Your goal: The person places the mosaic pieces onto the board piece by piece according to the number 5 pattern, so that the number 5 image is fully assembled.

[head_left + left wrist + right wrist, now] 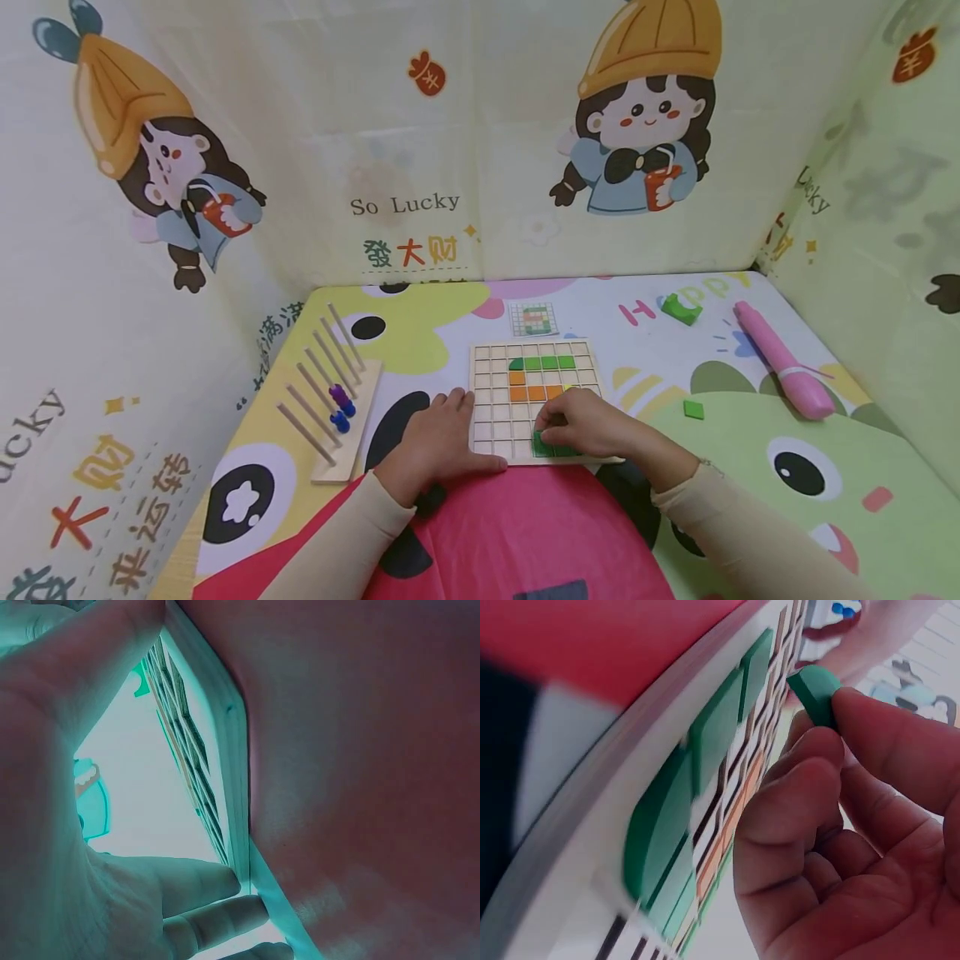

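Note:
A wooden grid board point(491, 425) lies on the patterned cloth with rows of green and orange tiles in its squares. My left hand point(438, 442) rests at its near left corner, fingers along the left edge and thumb along the near edge. In the left wrist view, the fingertips touch the board's rim point(231, 750). Between thumb and fingers, my right hand point(588, 425) pinches a dark green tile point(819, 691) with a rounded side, held just above the near rows. Other dark green tiles point(720, 724) sit along the board's near side.
Left of the board stands a peg rack point(333, 471) with blue beads point(340, 421) and a purple bead point(339, 395). A pattern card point(533, 318) lies behind the board. To the right are a green square tile point(693, 409), a curved green piece point(681, 308) and a pink wand-like object point(783, 362).

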The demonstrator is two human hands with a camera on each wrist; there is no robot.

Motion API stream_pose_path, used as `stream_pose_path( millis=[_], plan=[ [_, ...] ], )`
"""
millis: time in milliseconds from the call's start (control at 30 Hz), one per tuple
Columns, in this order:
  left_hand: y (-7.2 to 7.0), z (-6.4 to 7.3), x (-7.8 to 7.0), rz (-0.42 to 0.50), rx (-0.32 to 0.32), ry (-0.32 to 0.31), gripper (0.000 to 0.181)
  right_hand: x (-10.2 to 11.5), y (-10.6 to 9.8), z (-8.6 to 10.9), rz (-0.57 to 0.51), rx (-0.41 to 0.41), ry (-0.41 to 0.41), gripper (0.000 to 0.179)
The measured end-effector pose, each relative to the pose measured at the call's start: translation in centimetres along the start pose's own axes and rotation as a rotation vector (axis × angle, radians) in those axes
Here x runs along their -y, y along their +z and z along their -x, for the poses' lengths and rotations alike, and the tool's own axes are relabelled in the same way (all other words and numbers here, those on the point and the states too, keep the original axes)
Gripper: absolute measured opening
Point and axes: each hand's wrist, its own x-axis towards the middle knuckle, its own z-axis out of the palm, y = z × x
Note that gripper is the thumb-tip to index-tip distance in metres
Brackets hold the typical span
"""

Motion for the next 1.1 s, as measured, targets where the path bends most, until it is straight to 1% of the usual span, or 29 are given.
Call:
stream_pose_path(
  millis=[67, 200, 333, 500, 600, 767, 867, 967, 1100],
  plan=[
    [0.0, 0.0, 0.0, -0.008, -0.002, 0.005, 0.122, 0.3, 0.3, -0.5, 0.004, 0.012, -0.018, 0.009],
    [0.0, 0.0, 0.1, -0.018, -0.002, 0.014, 0.122, 0.8, 0.9, -1.3, 0.009, 0.027, -0.02, 0.009],
    [-0.1, -0.1, 0.1, -0.017, -0.007, 0.015, 0.122, 1.3, 1.4, -2.0, 0.035, 0.018, -0.023, 0.01],
    [-0.2, 0.0, 0.1, -0.004, -0.013, 0.012, 0.121, 2.0, 2.3, -2.5, 0.064, 0.009, 0.022, 0.013],
    [-0.2, 0.0, 0.1, -0.004, -0.013, 0.014, 0.12, 2.4, 2.7, -2.5, 0.09, -0.001, 0.064, 0.013],
    [-0.4, 0.0, 0.1, -0.003, -0.016, 0.012, 0.119, 2.8, 3.2, -2.4, 0.172, -0.043, 0.093, 0.014],
    [-0.4, 0.0, 0.1, -0.002, -0.014, 0.009, 0.119, 2.8, 3.4, -2.4, 0.201, -0.056, 0.123, 0.016],
    [-0.3, 0.0, 0.2, 0.0, -0.011, 0.007, 0.119, 2.8, 3.5, -2.2, 0.212, -0.055, 0.145, 0.017],
    [-0.2, -0.1, 0.2, -0.001, -0.006, 0.012, 0.119, 2.9, 3.2, -1.6, 0.2, -0.054, 0.149, 0.016]
  ],
)
